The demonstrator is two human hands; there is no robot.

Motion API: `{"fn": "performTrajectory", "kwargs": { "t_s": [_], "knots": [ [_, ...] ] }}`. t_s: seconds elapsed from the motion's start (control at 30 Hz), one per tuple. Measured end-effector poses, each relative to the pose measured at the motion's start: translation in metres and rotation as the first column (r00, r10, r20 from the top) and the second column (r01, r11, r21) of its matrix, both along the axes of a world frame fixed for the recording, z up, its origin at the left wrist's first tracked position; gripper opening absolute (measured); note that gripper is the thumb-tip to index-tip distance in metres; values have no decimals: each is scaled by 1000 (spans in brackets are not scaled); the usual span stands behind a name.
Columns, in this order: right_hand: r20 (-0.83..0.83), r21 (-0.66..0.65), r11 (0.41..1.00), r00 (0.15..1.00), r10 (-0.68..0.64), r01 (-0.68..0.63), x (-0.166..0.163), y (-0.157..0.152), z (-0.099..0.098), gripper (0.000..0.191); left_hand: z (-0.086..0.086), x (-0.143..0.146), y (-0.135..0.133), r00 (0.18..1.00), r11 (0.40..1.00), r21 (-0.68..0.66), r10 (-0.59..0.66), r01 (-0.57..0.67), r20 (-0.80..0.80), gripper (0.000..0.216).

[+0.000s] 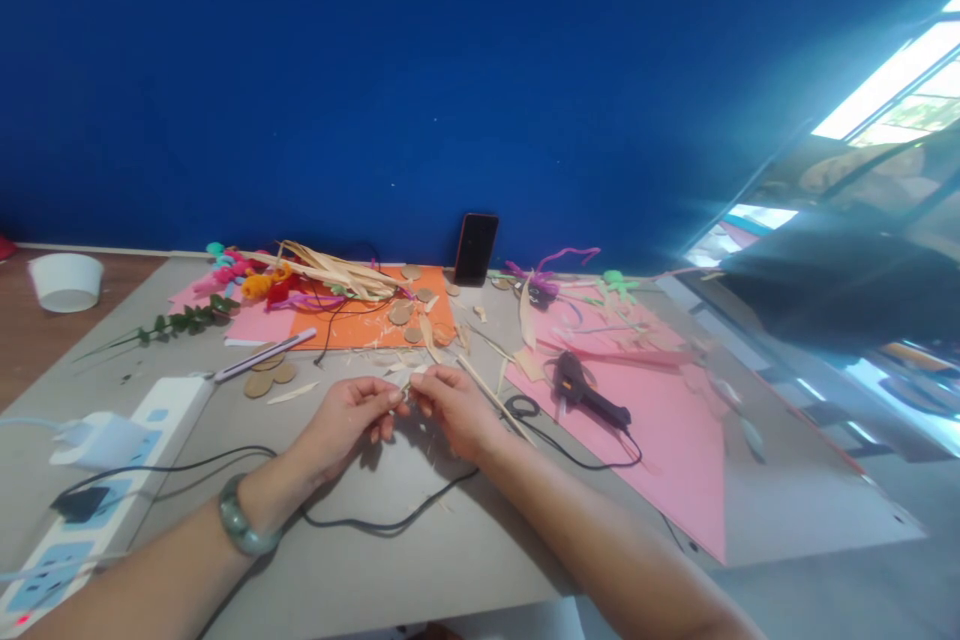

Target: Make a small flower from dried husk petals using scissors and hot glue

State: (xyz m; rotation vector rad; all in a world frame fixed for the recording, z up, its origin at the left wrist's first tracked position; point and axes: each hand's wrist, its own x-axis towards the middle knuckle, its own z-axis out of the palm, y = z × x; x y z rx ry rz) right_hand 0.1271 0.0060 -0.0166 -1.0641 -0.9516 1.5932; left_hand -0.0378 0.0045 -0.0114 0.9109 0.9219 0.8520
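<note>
Over the middle of the grey table [420, 570], my left hand [352, 420] and my right hand [454, 410] meet with fingertips pinched together. Between them is a small pale piece, too small and blurred to name. A glue gun [589, 395] lies on pink paper [675, 430] to the right of my right hand. Behind my hands lie several round cardboard discs [400, 312] and scattered pale strips, partly on an orange sheet [337, 328]. More heart-like cardboard pieces [261, 382] rest left of my left hand, near a white utility knife [264, 355].
A power strip [169, 420] with plugs stands at the left, and a black cable [375, 526] crosses below my hands. A phone [475, 250] leans on the blue wall [450, 70]. Dried strips [341, 272], pipe-cleaner shapes [259, 285], a green sprig [176, 322] and a white cup [66, 282] are at back left.
</note>
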Motion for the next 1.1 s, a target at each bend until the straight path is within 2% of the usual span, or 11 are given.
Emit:
{"fn": "performTrajectory", "kwargs": {
  "t_s": [0.53, 0.93, 1.1],
  "knots": [
    [10, -3, 1000, 1000, 14, -14, -2, -1, -2, 32, 2, 1, 0, 998, 999, 34, 32, -31, -46, 28],
    [11, 1, 1000, 1000, 9, -9, -2, -1, -3, 33, -2, 1, 0, 999, 999, 15, 48, -48, -16, 28],
    [15, 2, 1000, 1000, 1, -1, -4, -3, 2, 31, -1, 1, 0, 998, 998, 24, 60, -59, -31, 28]
  ]
}}
